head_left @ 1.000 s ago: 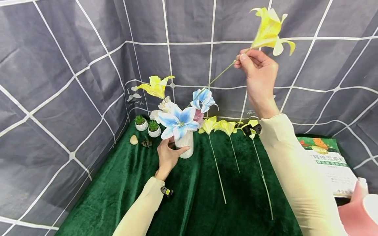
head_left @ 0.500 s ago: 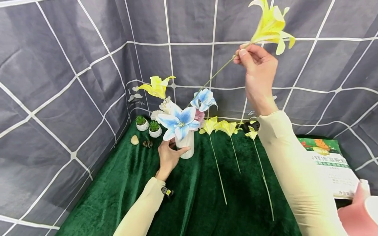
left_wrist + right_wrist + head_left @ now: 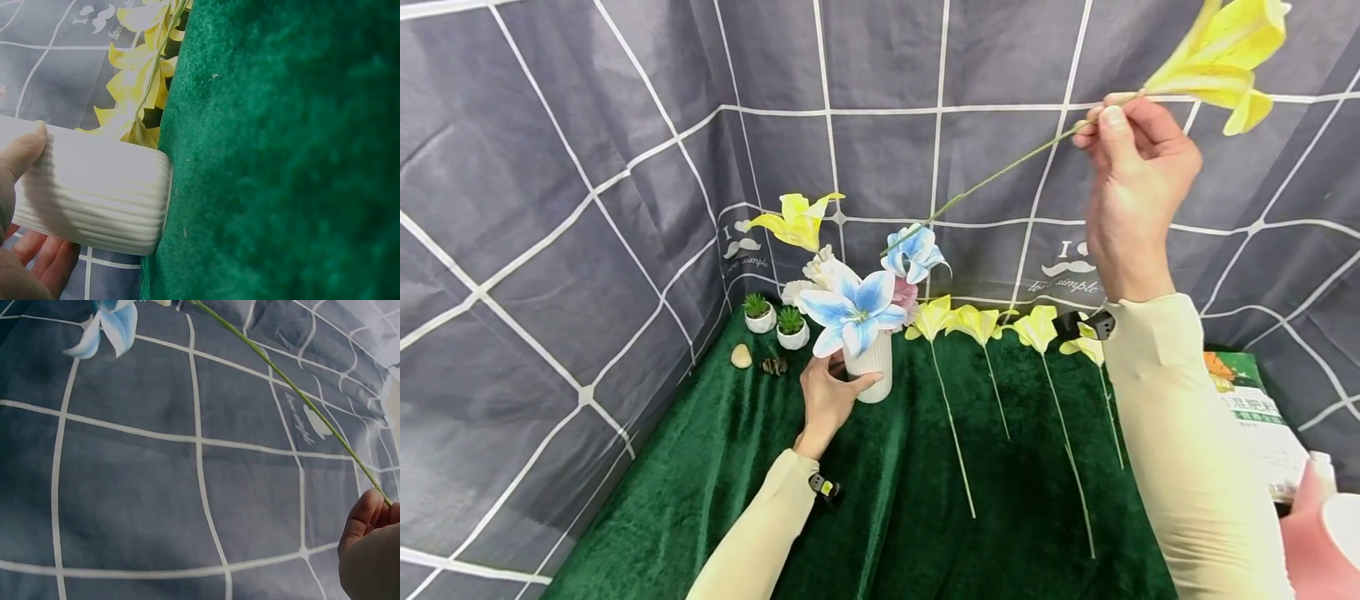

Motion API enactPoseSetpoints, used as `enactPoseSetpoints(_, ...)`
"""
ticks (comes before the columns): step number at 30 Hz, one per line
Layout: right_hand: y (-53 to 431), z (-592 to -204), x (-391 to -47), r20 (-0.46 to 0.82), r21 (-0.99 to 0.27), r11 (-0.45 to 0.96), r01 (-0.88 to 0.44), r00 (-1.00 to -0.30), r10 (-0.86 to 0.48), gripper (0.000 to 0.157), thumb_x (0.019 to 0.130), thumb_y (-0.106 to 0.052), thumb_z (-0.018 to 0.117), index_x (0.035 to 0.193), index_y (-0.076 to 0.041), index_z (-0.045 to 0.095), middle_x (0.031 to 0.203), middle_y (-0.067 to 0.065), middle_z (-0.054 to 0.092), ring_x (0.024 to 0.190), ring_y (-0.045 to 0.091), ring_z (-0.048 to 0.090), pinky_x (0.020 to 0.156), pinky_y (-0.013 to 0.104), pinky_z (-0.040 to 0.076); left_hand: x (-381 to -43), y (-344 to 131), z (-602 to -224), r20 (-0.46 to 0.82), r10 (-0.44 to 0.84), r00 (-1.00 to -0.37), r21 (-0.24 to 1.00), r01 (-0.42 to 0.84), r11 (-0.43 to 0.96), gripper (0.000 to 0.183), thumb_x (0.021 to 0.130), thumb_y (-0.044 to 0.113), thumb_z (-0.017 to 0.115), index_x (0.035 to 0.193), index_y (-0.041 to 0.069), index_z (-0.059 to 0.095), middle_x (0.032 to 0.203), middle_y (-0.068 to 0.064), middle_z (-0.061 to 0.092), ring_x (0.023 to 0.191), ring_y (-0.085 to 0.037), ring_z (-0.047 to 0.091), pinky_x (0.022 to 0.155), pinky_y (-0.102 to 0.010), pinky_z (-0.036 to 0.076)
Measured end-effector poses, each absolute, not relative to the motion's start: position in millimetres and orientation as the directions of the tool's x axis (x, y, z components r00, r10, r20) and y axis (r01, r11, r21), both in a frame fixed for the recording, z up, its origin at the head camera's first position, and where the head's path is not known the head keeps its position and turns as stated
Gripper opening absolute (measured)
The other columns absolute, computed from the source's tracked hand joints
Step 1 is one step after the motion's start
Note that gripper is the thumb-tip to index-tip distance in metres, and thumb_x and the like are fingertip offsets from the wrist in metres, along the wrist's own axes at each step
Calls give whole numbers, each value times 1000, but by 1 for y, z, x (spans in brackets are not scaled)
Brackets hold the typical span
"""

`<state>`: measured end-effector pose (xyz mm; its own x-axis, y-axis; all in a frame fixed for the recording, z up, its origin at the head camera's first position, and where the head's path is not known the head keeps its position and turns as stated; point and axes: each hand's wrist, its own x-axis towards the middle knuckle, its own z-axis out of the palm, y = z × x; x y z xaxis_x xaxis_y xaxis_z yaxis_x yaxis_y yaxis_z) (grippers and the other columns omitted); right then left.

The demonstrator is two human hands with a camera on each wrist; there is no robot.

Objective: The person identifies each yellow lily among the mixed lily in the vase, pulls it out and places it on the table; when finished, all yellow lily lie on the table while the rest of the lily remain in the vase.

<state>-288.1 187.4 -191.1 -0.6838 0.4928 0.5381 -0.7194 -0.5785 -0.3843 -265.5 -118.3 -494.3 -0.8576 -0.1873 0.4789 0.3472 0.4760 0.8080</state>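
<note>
My right hand [image 3: 1138,179] pinches a yellow lily [image 3: 1225,62] high at the right, just below its bloom. The lily's long green stem [image 3: 300,394] slants down to the left, its lower end over the small blue lily [image 3: 913,252]. My left hand [image 3: 829,400] grips the ribbed white vase [image 3: 872,379], thumb in front; the left wrist view shows the thumb and fingers on opposite sides of the vase [image 3: 106,194]. In the vase stand a large blue-and-white lily [image 3: 853,312], a yellow lily [image 3: 797,221], white blooms [image 3: 820,267] and a pink bloom [image 3: 905,298].
Several yellow lilies [image 3: 1035,329] lie on the green velvet cloth [image 3: 910,475] right of the vase. Left stand two small potted succulents [image 3: 792,327], with a pale stone [image 3: 741,356] and a dark striped object [image 3: 772,366]. A printed packet [image 3: 1262,425] and a pink object [image 3: 1318,542] are far right.
My right hand has moved right and slightly up with the yellow lily; its stem end has come up out of the bouquet into view. My left hand has stayed on the vase.
</note>
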Motion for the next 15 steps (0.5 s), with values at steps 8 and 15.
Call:
enactPoseSetpoints(8,224,-177,-259,492,-277,-533,-800,-594,636,5,84,24,61,86,23,57,66,27,60,57,32,57,57,34,52,-263,-117,-493,487,-184,-854,806,358,471,59,65,31,97,112,9,69,107,-14,73,97,-29,73,86,-45,62)
enactPoseSetpoints(15,264,-176,-229,404,-194,-608,-770,-628,665,15,98,12,50,111,17,52,82,25,57,69,33,56,63,32,51,-265,-119,-494,483,-189,-855,810,354,467,59,65,32,97,112,10,69,108,-14,73,97,-30,73,87,-46,62)
